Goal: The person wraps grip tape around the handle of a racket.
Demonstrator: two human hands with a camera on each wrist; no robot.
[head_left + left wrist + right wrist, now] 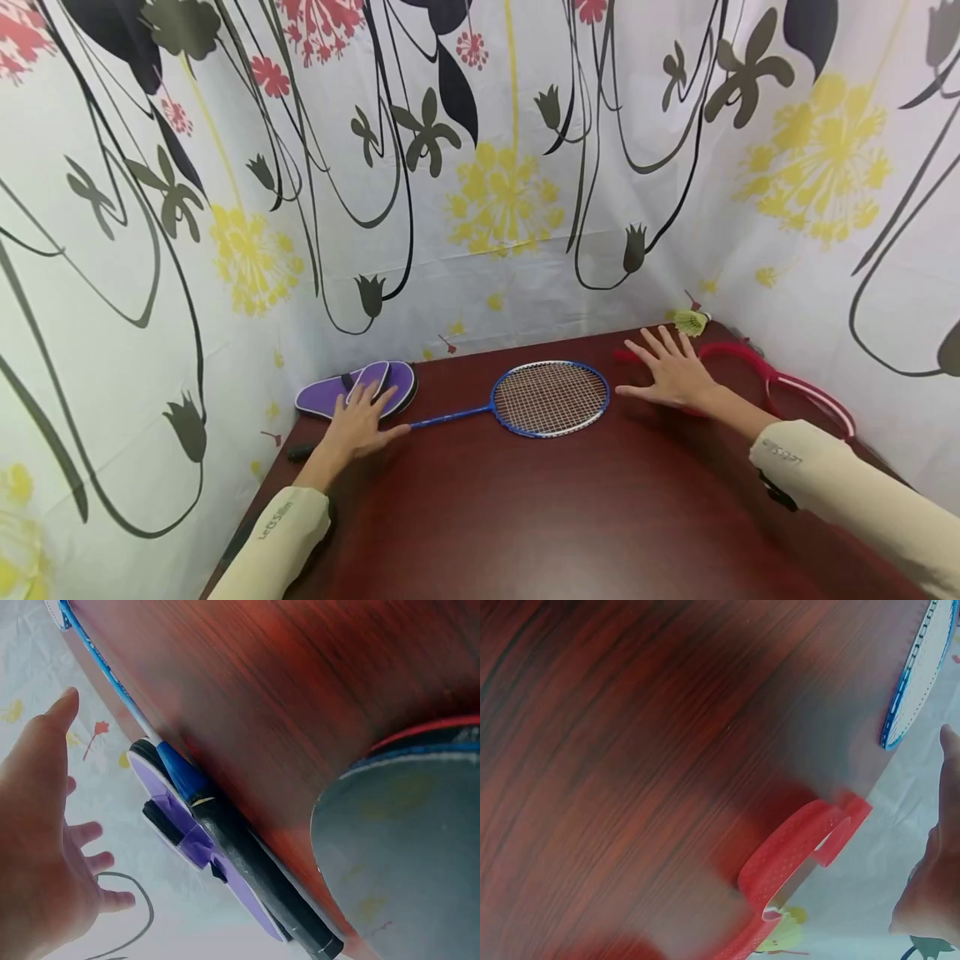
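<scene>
Blue racket (551,398), 1, near 2 hands (358,427) (672,375)

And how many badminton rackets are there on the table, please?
1: the blue-and-white badminton racket, with its head between the left hand and the right hand and its black grip beside the purple case. No other shows, though something may be hidden.

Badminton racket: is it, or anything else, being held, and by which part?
Nothing is held: the left hand and right hand are both spread, and the badminton racket lies on the table.
</scene>
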